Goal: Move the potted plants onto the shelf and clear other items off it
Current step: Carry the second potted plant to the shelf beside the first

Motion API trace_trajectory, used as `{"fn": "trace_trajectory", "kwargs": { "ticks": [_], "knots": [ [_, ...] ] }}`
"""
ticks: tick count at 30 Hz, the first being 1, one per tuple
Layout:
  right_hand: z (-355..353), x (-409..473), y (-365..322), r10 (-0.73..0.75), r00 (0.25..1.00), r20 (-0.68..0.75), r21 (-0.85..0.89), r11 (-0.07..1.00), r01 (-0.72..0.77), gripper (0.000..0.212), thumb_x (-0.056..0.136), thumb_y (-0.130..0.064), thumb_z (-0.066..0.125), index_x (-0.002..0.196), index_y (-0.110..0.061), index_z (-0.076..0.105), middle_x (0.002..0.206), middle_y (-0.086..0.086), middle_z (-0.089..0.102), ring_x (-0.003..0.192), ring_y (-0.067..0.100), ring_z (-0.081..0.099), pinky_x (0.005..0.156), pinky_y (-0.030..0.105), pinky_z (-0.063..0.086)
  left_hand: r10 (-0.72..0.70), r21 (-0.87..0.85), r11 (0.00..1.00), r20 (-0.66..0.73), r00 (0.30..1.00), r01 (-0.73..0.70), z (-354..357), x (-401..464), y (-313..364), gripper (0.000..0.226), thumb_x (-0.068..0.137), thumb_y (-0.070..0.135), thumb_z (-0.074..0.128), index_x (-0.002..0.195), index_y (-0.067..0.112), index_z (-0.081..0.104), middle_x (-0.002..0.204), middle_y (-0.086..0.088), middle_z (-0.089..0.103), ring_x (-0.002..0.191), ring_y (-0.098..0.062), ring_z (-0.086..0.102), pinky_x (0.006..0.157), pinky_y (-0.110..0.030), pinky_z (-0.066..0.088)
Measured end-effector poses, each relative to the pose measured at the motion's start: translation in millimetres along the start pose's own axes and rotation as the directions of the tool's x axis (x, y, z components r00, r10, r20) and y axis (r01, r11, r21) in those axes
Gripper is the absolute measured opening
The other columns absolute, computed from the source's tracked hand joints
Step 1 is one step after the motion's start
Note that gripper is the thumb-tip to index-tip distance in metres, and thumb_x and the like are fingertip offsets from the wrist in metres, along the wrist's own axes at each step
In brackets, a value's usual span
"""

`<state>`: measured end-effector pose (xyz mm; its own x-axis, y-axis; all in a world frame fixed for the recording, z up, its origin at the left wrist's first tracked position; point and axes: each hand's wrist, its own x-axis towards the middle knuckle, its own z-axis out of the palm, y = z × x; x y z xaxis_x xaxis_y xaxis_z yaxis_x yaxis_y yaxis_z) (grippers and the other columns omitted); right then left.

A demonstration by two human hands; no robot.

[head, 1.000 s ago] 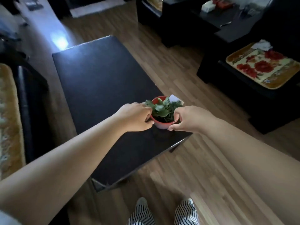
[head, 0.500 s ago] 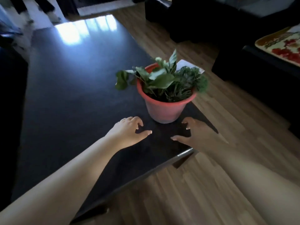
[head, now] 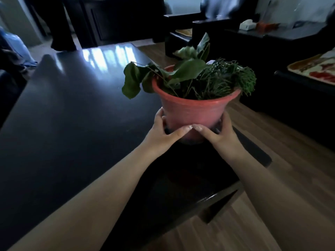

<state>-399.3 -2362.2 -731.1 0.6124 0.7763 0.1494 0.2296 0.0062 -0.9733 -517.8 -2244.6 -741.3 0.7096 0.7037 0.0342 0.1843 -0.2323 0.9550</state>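
You have no lettering, label, brand, number or sign to read anywhere here. The red pot [head: 194, 113] between your hands is plain, and the white box [head: 246, 25] on the far dark furniture is too blurred to tell.

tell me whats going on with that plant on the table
A person grips a red pot of green plants with both hands, the left hand and right hand wrapped low around its sides, thumbs meeting in front. The pot is at the near corner of a dark table; whether it has lifted off is unclear.
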Motion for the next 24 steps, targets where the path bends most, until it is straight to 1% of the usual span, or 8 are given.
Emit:
{"fn": "trace_trajectory", "kwargs": {
  "ticks": [3, 6, 9, 12, 15, 19, 22, 24],
  "knots": [
    [2.4, 5.7, -2.0, -0.036, 0.998, 0.050, 0.100, 0.995, 0.030, 0.094, 0.057, -0.036, 0.071, 0.138, -0.018, 0.027, 0.121, -0.010, 0.051, 0.109, -0.002, 0.053, 0.076, 0.007, 0.049, 0.045, -0.032, 0.998, 0.005, 0.999, -0.045, 0.6, 3.1, 0.4, 0.112, 0.056, 0.053, 0.074, 0.143, 0.026, 0.009, 0.111, 0.022, 0.046, 0.108, -0.002, 0.052, 0.095, -0.025, 0.044],
    [2.4, 8.8, 3.4, -0.046, 0.999, 0.010, 0.114, 0.992, 0.045, 0.096, 0.057, -0.036, 0.074, 0.139, -0.016, 0.028, 0.123, -0.007, 0.053, 0.110, 0.001, 0.054, 0.080, 0.010, 0.051, 0.088, 0.003, 0.996, -0.020, 0.996, -0.088, 0.5, 6.4, -2.3, 0.112, 0.052, 0.060, 0.066, 0.143, 0.022, 0.013, 0.108, 0.024, 0.045, 0.112, -0.006, 0.052, 0.096, -0.027, 0.045],
    [1.5, 8.0, 4.6, -0.042, 0.999, -0.033, 0.105, 0.993, 0.045, 0.095, 0.056, -0.039, 0.081, 0.136, -0.016, 0.035, 0.128, -0.001, 0.055, 0.115, 0.008, 0.056, 0.089, 0.020, 0.051, 0.113, 0.022, 0.993, -0.028, 0.993, -0.112, 0.4, 5.3, 0.5, 0.111, 0.050, 0.061, 0.063, 0.141, 0.018, 0.016, 0.105, 0.026, 0.045, 0.102, 0.003, 0.052, 0.088, -0.018, 0.045],
    [0.5, 4.0, -10.0, -0.044, 0.998, -0.041, 0.140, 0.989, 0.049, 0.085, 0.054, -0.037, 0.076, 0.128, -0.018, 0.038, 0.124, -0.002, 0.056, 0.111, 0.005, 0.057, 0.081, 0.015, 0.052, 0.128, 0.025, 0.992, -0.027, 0.991, -0.127, -2.0, 2.3, 13.9, 0.113, 0.049, 0.062, 0.060, 0.140, 0.013, 0.015, 0.107, 0.023, 0.044, 0.105, -0.002, 0.053, 0.092, -0.023, 0.046],
    [-11.0, 4.3, -63.4, 0.003, 0.999, -0.033, 0.174, 0.985, 0.003, 0.081, 0.054, -0.035, 0.074, 0.124, -0.022, 0.036, 0.121, -0.004, 0.054, 0.106, 0.001, 0.056, 0.074, 0.010, 0.051, 0.070, -0.010, 0.997, -0.005, 0.998, -0.070, -12.7, -2.2, 64.6, 0.111, 0.051, 0.059, 0.060, 0.140, 0.012, 0.012, 0.111, 0.021, 0.042, 0.108, -0.003, 0.051, 0.096, -0.027, 0.046],
    [-26.9, 2.9, -136.0, 0.054, 0.998, -0.019, 0.175, 0.983, -0.050, 0.080, 0.053, -0.038, 0.074, 0.120, -0.024, 0.033, 0.118, -0.008, 0.051, 0.102, -0.004, 0.053, 0.073, 0.006, 0.049, 0.025, -0.031, 0.999, 0.012, 1.000, -0.025, -28.4, -13.7, 136.2, 0.108, 0.052, 0.059, 0.058, 0.139, 0.012, 0.013, 0.109, 0.026, 0.039, 0.096, 0.016, 0.050, 0.083, -0.011, 0.048],
    [-42.8, 4.0, -201.8, 0.098, 0.995, -0.003, 0.181, 0.979, -0.095, 0.091, 0.051, -0.041, 0.086, 0.122, -0.024, 0.032, 0.126, -0.004, 0.051, 0.111, 0.003, 0.054, 0.083, 0.016, 0.052, 0.015, -0.063, 0.998, 0.026, 1.000, -0.014, -43.6, -24.1, 203.8, 0.102, 0.055, 0.057, 0.060, 0.136, 0.014, 0.016, 0.110, 0.025, 0.040, 0.089, 0.028, 0.049, 0.077, -0.005, 0.047],
    [-53.8, 5.2, -246.1, 0.096, 0.995, -0.006, 0.181, 0.979, -0.093, 0.087, 0.055, -0.037, 0.081, 0.126, -0.023, 0.032, 0.127, -0.004, 0.051, 0.116, 0.008, 0.053, 0.088, 0.022, 0.052, 0.014, -0.071, 0.997, 0.008, 1.000, -0.014, -55.4, -29.2, 249.9, 0.103, 0.053, 0.062, 0.069, 0.131, 0.014, 0.021, 0.117, 0.016, 0.045, 0.101, 0.018, 0.053, 0.085, -0.013, 0.050]
  ]
}}
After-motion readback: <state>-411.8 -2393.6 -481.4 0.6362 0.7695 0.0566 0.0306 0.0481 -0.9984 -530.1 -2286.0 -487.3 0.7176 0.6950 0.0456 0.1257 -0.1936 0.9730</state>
